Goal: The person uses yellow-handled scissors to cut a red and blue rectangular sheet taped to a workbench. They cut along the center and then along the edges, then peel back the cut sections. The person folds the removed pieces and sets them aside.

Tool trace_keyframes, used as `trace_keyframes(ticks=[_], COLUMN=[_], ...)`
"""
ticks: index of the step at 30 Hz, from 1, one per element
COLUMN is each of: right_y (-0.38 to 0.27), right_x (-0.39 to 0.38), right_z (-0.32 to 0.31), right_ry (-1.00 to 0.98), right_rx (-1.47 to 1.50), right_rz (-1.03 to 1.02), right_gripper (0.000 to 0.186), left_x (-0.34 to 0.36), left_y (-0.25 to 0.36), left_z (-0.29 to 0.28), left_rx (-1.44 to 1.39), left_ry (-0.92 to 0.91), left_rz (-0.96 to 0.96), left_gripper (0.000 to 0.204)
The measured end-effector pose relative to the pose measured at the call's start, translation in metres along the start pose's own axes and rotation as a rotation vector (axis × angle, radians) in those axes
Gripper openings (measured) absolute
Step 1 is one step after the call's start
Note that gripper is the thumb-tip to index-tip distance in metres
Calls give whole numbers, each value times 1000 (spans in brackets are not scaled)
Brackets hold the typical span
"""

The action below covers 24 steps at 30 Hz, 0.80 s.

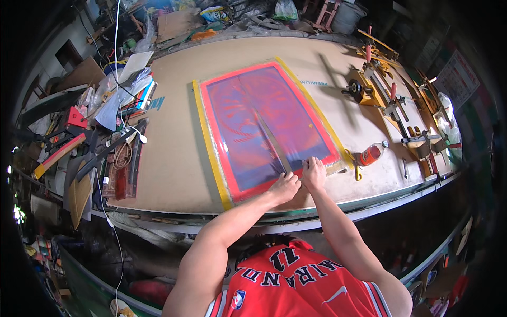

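A screen-printing frame (228,194) with yellow outer edges and a pink-red border lies flat on the worktable. Purple-blue mesh (290,105) stretches across it, with faint reddish markings. A long narrow slit (272,138) runs down the middle of the mesh and widens toward me. At its near end, my left hand (285,187) is closed on the mesh at the left of the slit. My right hand (315,173) is closed beside it, gripping the mesh on the right side. The fingertips are too small to make out fully.
Right of the frame lie a red-labelled clear bottle (371,153), a yellow-handled tool (358,170) and a small wrench-like tool (405,168). Metal clamping gear (388,98) lines the table's right side. Cluttered boards and tools (119,158) crowd the left; a white cable (100,193) hangs there.
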State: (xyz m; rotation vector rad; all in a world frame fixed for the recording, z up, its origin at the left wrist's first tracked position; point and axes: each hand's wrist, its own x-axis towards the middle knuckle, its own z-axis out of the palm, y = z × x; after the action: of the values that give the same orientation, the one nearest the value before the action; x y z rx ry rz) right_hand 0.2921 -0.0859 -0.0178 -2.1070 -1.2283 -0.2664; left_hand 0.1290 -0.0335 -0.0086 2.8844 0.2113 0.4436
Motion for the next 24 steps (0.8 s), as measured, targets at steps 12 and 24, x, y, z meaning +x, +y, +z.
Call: trace_keyframes(ticks=[12,24], right_y=[-8,-3], right_x=[-1,-1], right_z=[-7,-6], right_ry=[-27,-30], right_rx=[5,11], right_rz=[68,47], right_gripper=[18,19], left_x=[-7,4], left_y=[-15,-7], left_z=[-5,1], left_rx=[-508,-9], left_ry=[130,25], left_rz=[52,137], left_gripper=[16,2])
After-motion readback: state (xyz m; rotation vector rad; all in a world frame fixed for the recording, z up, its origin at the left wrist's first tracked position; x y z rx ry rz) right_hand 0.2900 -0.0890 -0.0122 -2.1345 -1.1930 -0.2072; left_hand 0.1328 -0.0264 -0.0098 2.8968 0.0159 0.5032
